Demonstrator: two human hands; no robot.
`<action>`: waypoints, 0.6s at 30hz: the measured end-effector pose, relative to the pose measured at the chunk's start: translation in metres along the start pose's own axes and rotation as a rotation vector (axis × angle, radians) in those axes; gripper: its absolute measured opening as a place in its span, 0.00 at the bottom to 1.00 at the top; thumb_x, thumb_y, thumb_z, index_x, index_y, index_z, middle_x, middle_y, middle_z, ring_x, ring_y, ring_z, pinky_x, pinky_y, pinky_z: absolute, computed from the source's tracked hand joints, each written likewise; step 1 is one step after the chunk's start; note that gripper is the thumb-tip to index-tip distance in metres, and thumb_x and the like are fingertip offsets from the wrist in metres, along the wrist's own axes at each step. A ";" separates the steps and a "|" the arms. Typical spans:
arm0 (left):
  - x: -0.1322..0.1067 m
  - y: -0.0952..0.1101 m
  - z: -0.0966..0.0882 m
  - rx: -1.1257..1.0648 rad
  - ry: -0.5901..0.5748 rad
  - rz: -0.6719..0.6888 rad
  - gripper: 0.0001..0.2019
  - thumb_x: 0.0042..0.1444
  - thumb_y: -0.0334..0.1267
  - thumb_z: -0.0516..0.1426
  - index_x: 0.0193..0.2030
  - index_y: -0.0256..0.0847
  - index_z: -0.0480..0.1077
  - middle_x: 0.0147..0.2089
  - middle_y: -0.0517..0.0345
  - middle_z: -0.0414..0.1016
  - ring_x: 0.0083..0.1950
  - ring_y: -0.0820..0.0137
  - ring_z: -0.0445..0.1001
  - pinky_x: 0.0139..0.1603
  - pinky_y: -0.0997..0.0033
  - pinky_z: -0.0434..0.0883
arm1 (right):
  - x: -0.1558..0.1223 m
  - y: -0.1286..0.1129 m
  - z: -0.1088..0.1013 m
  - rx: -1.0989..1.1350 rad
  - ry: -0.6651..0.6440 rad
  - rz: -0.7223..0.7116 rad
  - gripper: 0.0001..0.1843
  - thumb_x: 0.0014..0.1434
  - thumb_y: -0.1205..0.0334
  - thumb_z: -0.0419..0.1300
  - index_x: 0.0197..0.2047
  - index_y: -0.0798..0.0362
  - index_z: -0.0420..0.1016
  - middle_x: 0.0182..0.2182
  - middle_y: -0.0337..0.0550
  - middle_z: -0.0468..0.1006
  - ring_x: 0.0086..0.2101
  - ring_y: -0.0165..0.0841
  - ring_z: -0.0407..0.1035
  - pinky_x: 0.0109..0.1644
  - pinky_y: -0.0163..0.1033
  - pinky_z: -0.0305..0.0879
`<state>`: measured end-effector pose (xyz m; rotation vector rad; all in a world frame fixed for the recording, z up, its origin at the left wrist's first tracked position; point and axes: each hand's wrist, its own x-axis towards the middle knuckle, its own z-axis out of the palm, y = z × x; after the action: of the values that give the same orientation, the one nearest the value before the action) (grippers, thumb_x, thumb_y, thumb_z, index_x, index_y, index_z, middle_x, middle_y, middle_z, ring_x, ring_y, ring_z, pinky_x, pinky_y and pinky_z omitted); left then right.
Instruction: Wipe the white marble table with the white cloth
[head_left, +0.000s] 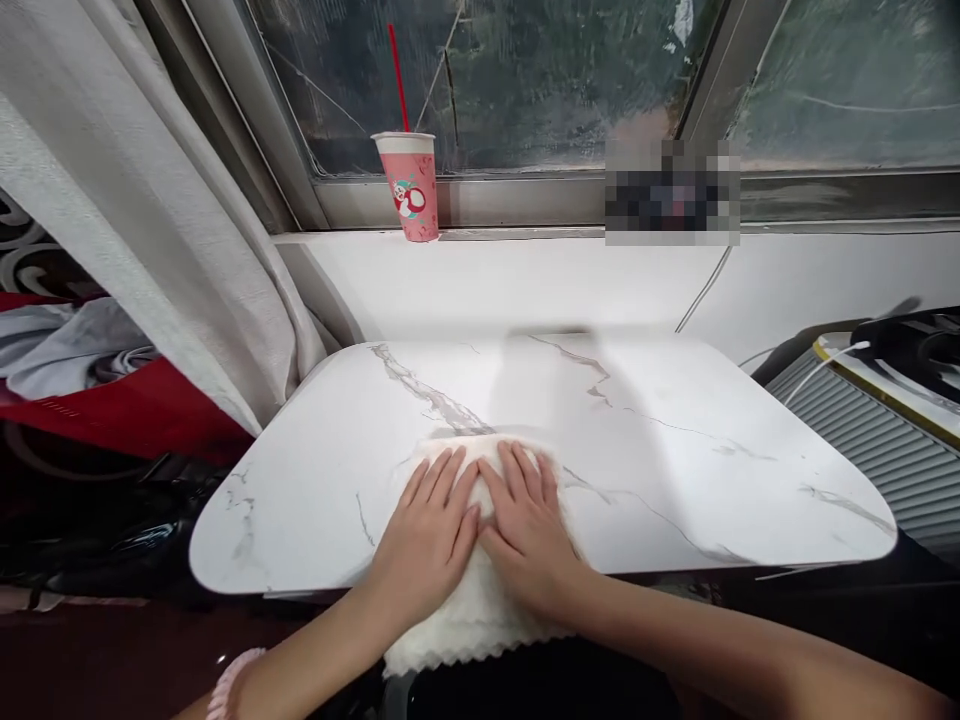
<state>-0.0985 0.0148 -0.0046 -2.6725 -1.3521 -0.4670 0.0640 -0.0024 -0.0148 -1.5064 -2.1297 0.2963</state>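
A cream fluffy cloth point(480, 620) with a scalloped edge lies on the white marble-patterned table point(675, 420), and its near end hangs over the front edge. My left hand point(431, 520) rests flat on the cloth with its fingers stretched out. Beside it, my right hand point(529, 525) also presses flat on the cloth, fingers slightly spread. The thumbs and index fingers of both hands nearly meet in the middle. Parts of the cloth under the palms are hidden.
A pink paper cup point(411, 195) with a red straw stands on the windowsill. Left of the table hangs a pale curtain point(217, 200), near a red bag point(142, 410) with clothes. On the right is a grey ribbed box point(870, 430) with a white cable.
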 end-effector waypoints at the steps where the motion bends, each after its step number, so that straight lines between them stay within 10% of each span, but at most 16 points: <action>1: -0.002 -0.007 -0.001 -0.008 -0.012 -0.001 0.24 0.69 0.42 0.41 0.67 0.37 0.60 0.69 0.46 0.61 0.70 0.58 0.58 0.69 0.50 0.59 | 0.005 -0.005 0.003 0.019 -0.015 0.013 0.29 0.64 0.61 0.50 0.68 0.54 0.58 0.69 0.56 0.54 0.69 0.47 0.42 0.70 0.65 0.39; 6: 0.024 -0.060 0.007 -0.037 -0.052 0.000 0.24 0.69 0.44 0.39 0.66 0.39 0.59 0.69 0.47 0.62 0.70 0.59 0.59 0.70 0.49 0.55 | 0.056 -0.011 0.013 0.044 -0.090 0.089 0.27 0.67 0.57 0.47 0.66 0.56 0.59 0.68 0.58 0.55 0.68 0.47 0.44 0.69 0.63 0.38; 12: 0.130 -0.134 0.032 -0.041 -0.136 -0.012 0.24 0.65 0.40 0.38 0.63 0.35 0.60 0.66 0.42 0.64 0.68 0.58 0.59 0.69 0.49 0.55 | 0.161 0.019 0.029 -0.066 0.087 0.042 0.22 0.67 0.61 0.47 0.62 0.58 0.63 0.62 0.55 0.64 0.63 0.43 0.53 0.69 0.56 0.39; 18: 0.201 -0.164 0.047 -0.126 -0.141 -0.025 0.23 0.62 0.41 0.40 0.61 0.39 0.62 0.65 0.49 0.66 0.66 0.60 0.61 0.68 0.56 0.56 | 0.226 0.046 0.040 -0.078 0.189 0.198 0.20 0.68 0.60 0.46 0.58 0.58 0.67 0.56 0.54 0.69 0.59 0.43 0.55 0.68 0.55 0.39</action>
<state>-0.1080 0.2783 0.0092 -2.8419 -1.4401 -0.3839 0.0233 0.2285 -0.0065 -1.7217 -1.8681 0.1347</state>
